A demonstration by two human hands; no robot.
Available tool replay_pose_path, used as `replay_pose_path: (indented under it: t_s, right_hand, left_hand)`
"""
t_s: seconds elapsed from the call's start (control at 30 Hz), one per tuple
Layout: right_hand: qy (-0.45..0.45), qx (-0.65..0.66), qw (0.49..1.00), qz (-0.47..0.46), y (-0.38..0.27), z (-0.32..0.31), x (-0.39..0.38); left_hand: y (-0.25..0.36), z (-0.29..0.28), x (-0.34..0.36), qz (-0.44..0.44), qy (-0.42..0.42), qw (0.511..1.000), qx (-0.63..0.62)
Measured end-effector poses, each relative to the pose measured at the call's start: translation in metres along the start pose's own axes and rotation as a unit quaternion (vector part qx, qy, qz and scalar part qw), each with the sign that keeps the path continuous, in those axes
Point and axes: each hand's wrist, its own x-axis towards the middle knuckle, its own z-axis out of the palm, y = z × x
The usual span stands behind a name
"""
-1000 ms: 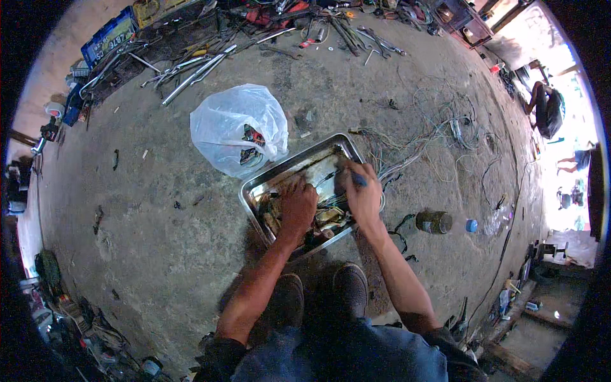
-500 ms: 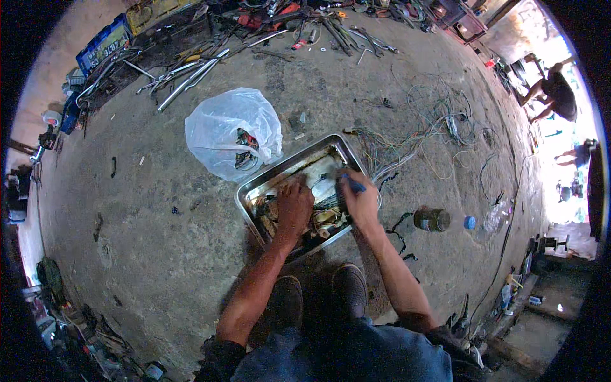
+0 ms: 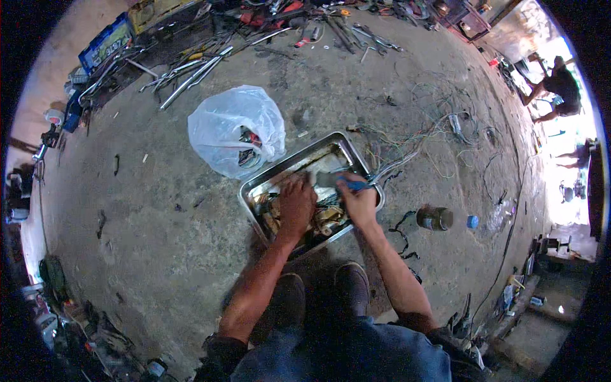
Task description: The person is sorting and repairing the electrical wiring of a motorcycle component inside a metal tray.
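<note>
Some brown staining marked the shallow, shiny metal tray [image 3: 309,157] at twelve o'clock from the shoes [image 3: 352,290]; tan and dark scraps [image 3: 328,218] cluttered it. The right hand [image 3: 358,205] clasped a blue-handled tool [image 3: 357,185] at the tray's three o'clock; the left hand [image 3: 297,206] sat apart at eight, its grip hidden.

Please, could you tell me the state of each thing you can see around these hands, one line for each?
Metal tray: partly filled with jumbled parts
Left hand: fingers curled over tray, grip hidden
Blue-handled tool: gripped, far end blurred
Right hand: closed around tool
Plastic bag: open, dark and red items inside
Wires: loose, tangled
Brown container: upright or lying, cannot tell
</note>
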Motion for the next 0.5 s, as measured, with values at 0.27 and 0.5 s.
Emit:
replay_pose_path:
  t_s: [0.27,0.5]
  right_hand:
    - [-0.002,-0.060,0.998,-0.030,0.000,0.004,-0.002]
    - [-0.066,0.015,0.995,0.078,-0.010,0.022,-0.012]
  left_hand:
    - [-0.014,0.013,-0.006,0.024,0.021,0.999,0.003]
    - [-0.012,-0.005,-0.011,0.018,0.036,0.999,0.001]
